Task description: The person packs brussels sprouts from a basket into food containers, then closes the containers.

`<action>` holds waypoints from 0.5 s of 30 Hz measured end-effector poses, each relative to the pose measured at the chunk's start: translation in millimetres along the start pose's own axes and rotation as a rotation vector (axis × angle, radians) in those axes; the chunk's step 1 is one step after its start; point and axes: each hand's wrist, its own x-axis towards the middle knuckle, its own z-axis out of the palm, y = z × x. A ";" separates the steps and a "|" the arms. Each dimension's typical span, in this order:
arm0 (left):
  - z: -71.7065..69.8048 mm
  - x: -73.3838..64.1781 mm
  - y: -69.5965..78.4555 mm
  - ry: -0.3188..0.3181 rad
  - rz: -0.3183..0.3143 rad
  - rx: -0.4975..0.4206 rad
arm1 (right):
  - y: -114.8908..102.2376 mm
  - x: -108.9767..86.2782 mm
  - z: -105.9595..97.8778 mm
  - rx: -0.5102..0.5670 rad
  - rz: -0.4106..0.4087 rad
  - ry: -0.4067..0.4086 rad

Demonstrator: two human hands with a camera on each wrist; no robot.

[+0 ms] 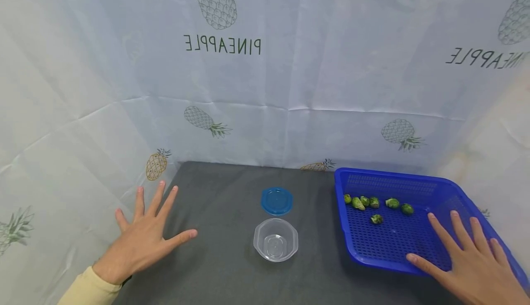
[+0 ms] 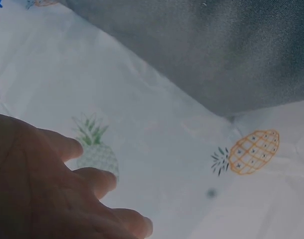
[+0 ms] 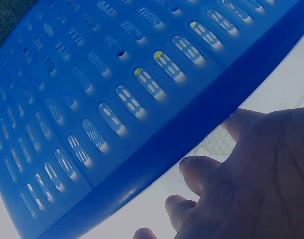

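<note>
Both hands (image 1: 145,240) (image 1: 476,266) are spread wide, gripping nothing, and work looks unstarted: sprouts (image 1: 374,203) in the basket (image 1: 393,240) by the bench's (image 1: 219,231) right edge, tub (image 1: 275,245) empty, lid (image 1: 277,201) off!

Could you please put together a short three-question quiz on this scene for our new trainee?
1. True or false: the blue lid is off the clear bowl.
2. Multiple choice: where do the Brussels sprouts lie? (a) in the clear bowl (b) in the blue basket (c) on the blue lid
3. Fill in the blank: the hand nearer the blue basket is the person's ____ hand.

Key:
1. True; it lies just beyond the bowl in the head view.
2. (b)
3. Right; the right hand has its fingers spread and holds nothing.
</note>
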 end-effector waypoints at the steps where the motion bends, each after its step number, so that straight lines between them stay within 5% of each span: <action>1: 0.0 0.5 0.3 -0.003 -0.002 0.002 | 0.1 -0.2 0.1 0.000 0.000 -0.005; 9: 0.6 4.3 9.8 0.006 0.004 -0.007 | 5.8 4.8 -4.1 0.008 -0.019 -0.022; 15: 1.3 14.8 27.1 -0.023 0.006 -0.187 | 13.5 15.8 -20.3 0.058 -0.079 -0.005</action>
